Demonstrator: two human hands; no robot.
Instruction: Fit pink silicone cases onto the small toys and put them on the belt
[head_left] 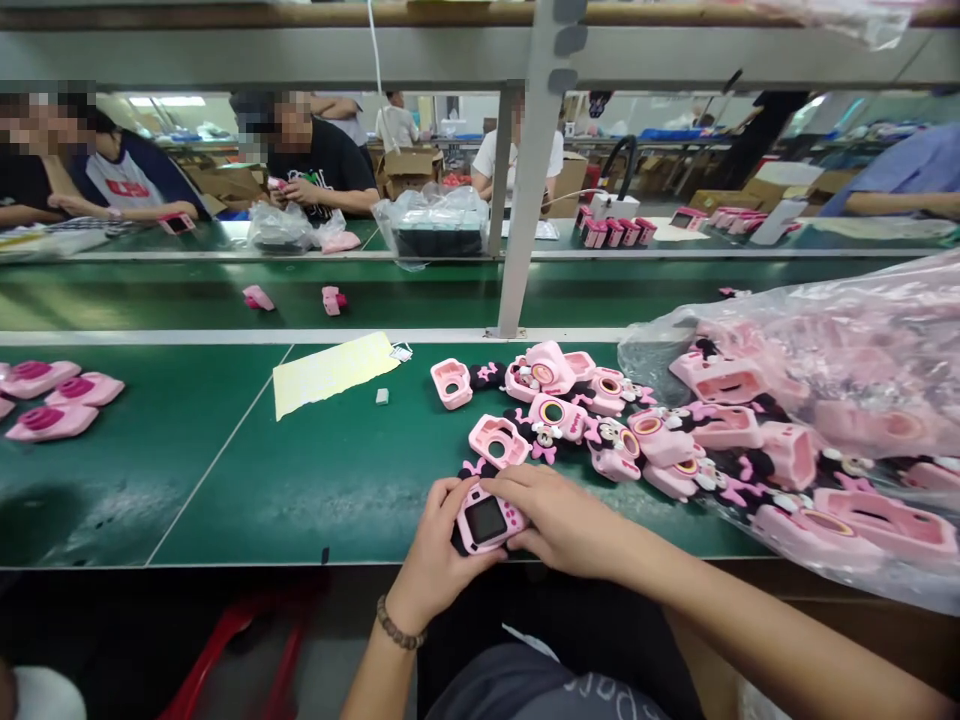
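Between both hands sits a pink toy camera (pixel 486 520), its dark screen and pink buttons facing up, at the bench's front edge. My left hand (pixel 439 535) is wrapped round its left side, and a brown bead bracelet circles that wrist. Gripping the camera's right side and top is my right hand (pixel 551 515), fingers closed. Black and pink cartoon-mouse trim shows above the camera. Just beyond lies an empty pink camera case (pixel 498 441) with a round lens hole. More pink cases with mouse figures (pixel 619 445) are heaped to the right.
A clear plastic bag (pixel 862 400) spills cases at the right. A yellow paper sheet (pixel 334 375) and a small grey block (pixel 382 397) lie left of centre. Finished-looking pink pieces (pixel 56 420) rest far left. A metal post (pixel 525 180) rises behind the bench; several people sit across.
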